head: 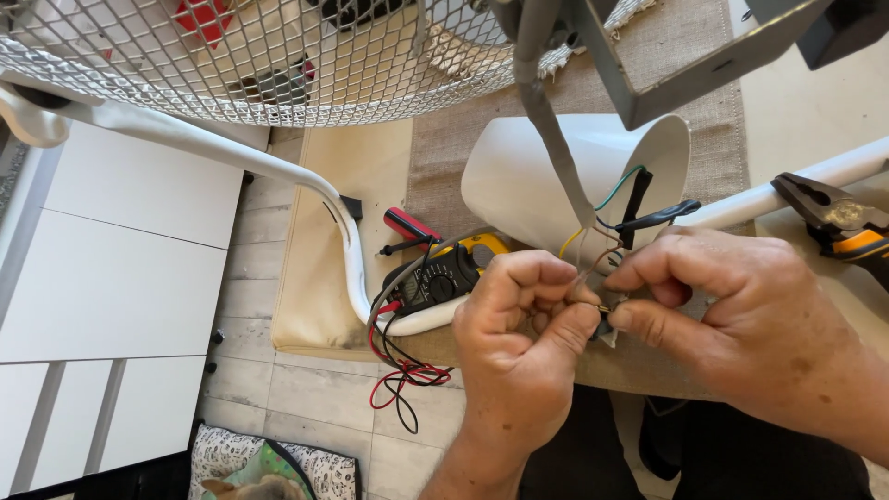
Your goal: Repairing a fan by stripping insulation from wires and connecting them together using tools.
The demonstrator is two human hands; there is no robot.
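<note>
- The wire fan guard (259, 56) is seen along the top edge, with the white stand tube (306, 185) curving under it, so elbows are best kept tucked in while the fiddly bit is done.
- The white cone-shaped housing (556, 176) lies on its side on the burlap mat (685, 102), and the coloured wires (602, 245) come out of its mouth straight to the hands.
- A black and yellow multimeter (440, 278) is parked just left of the hands, its red and black leads (403, 375) hanging over the edge of the bench; those could get snagged.
- Pliers (838, 222) are left at the far right, within reach.
- Left hand (523, 338): fingers closed tight, wire ends pinched.
- Right hand (741, 315): thumb and forefinger pinched on the same joint (602, 307). A firm grip close to the bare ends is probably what's wanted, with no strain put on the thin strands.
</note>
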